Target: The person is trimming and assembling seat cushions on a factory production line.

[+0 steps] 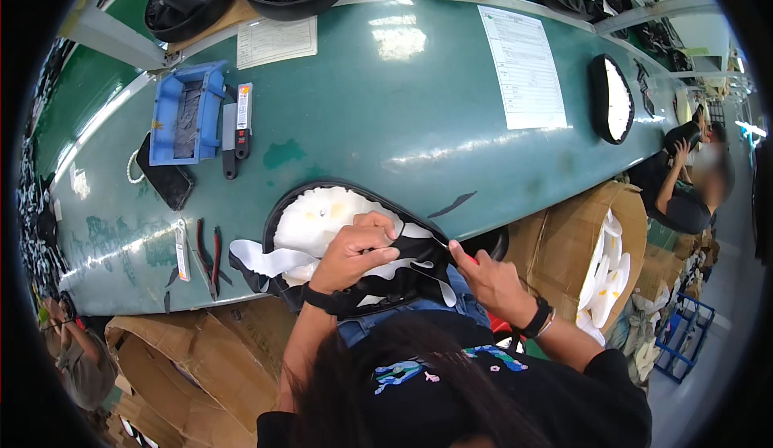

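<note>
In front of me at the table's near edge lies a padded piece with a white foam pad (310, 214), a black rim and a loose black fabric cover (423, 256). A white strip (266, 261) runs out at its left side. My left hand (358, 248) is closed over the middle of the piece, its fingers pinching the black fabric. At the right edge of the piece, my right hand (495, 285) is wrapped round a thin tool with a red handle (473, 258). The metal end of that tool meets the black rim; its exact kind is unclear.
Red-handled pliers (215, 256) and a white-and-orange cutter (182, 253) lie at left. Beyond them are a phone (165, 176), a blue bin (171, 161) and another cutter (242, 118). Cardboard boxes (550, 247) flank me. Another padded piece (618, 100) lies far right; co-workers sit at both sides.
</note>
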Motion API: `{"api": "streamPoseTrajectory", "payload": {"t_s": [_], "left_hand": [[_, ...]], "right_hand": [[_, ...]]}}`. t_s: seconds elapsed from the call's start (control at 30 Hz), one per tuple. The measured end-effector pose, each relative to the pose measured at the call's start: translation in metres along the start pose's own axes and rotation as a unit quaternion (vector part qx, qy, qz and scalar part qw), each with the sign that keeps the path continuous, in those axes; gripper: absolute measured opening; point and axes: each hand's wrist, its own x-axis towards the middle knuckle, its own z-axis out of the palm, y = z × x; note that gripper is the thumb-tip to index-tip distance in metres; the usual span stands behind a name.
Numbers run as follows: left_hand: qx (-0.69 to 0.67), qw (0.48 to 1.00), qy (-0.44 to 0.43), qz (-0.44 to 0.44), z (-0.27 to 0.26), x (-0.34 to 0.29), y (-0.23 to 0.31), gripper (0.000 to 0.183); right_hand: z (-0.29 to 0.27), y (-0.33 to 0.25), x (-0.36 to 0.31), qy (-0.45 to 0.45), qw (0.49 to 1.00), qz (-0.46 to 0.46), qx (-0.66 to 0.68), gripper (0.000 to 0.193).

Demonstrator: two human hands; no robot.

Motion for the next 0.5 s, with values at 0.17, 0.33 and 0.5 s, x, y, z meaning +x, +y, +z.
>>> {"api": "streamPoseTrajectory", "payload": {"t_s": [0.17, 0.33, 0.5], "left_hand": [[0.059, 0.993, -0.104, 0.008, 0.025, 0.006, 0.009, 0.027], [0.384, 0.852, -0.344, 0.095, 0.087, -0.016, -0.004, 0.020], [0.115, 0.990, 0.072, 0.036, 0.022, 0.025, 0.028, 0.012]], "right_hand": [[-0.002, -0.029, -0.002, -0.012, 0.996, 0.084, 0.013, 0.062], [-0.014, -0.026, 0.018, 0.018, 0.998, 0.050, 0.045, 0.057], [-0.020, -0.009, 0.037, -0.005, 0.998, 0.065, 0.027, 0.053]]}}
